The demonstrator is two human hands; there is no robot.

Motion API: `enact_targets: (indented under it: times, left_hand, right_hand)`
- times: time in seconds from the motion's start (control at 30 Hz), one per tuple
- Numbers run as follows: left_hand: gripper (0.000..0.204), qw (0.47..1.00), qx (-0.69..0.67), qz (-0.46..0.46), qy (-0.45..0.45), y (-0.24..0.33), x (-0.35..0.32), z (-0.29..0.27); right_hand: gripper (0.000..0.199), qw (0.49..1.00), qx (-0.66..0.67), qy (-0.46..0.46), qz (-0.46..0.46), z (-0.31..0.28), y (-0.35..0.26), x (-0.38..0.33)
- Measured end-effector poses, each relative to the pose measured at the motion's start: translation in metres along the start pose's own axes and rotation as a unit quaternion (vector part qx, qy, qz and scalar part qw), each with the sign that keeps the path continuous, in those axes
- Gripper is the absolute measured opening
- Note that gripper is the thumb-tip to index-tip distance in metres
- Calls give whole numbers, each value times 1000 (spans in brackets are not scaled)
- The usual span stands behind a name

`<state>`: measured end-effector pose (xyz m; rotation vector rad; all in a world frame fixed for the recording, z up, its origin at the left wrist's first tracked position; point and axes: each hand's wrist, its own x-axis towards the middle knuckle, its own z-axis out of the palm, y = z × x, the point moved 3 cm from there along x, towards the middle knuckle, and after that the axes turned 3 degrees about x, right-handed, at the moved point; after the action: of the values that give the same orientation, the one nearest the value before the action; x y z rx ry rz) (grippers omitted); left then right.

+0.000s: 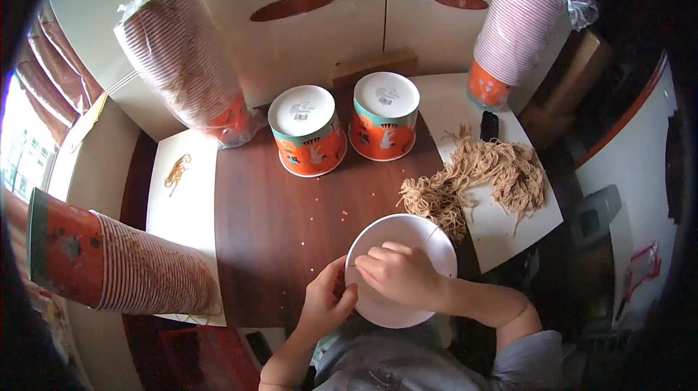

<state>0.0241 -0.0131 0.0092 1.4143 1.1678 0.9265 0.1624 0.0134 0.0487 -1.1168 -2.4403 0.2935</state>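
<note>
A white-lined paper bucket (427,245) stands tilted at the table's near edge, its open mouth facing up toward me. My left hand (331,295) grips it by the left side, fingers partly hidden against the wall. Over the mouth, close to the left rim, my right hand (396,272) is closed in a pinch. Something thin and small shows at its fingertips, too fine to name. Just beyond the bucket lies a tangled heap of tan cords (502,176), spilling from a white sheet onto the brown table.
Two upside-down orange and green buckets (307,140) stand at the back. Tall bucket stacks in plastic wrap rise at the back left (178,56) and back right (520,27). Another stack (145,260) lies at the left. Rubber bands (177,171) and a black object (489,127) rest on white sheets.
</note>
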Motion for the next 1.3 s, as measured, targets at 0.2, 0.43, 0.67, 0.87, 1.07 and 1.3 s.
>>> enact_targets:
  times: [0.2,0.43,0.67,0.87,1.07,1.3]
  left_hand:
    - [38,1000,-4,-11,4,-1,-3,-1]
    - [38,1000,-10,6,9,3,-4,-2]
    - [21,991,103,72,35,-12,4,-17]
    - [17,972,208,93,60,-7,8,-15]
    - [11,979,164,82,94,-8,9,-33]
    - [8,868,-481,116,-35,-2,11,-73]
  right_hand:
    - [6,1000,-28,7,-5,4,3,3]
    - [5,1000,-5,15,-3,9,4,4]
    - [6,1000,7,14,-15,7,0,6]
    - [8,1000,6,-12,-27,10,2,6]
    - [13,1000,-14,13,-24,4,2,8]
    - [11,998,-13,-33,-56,-3,9,6]
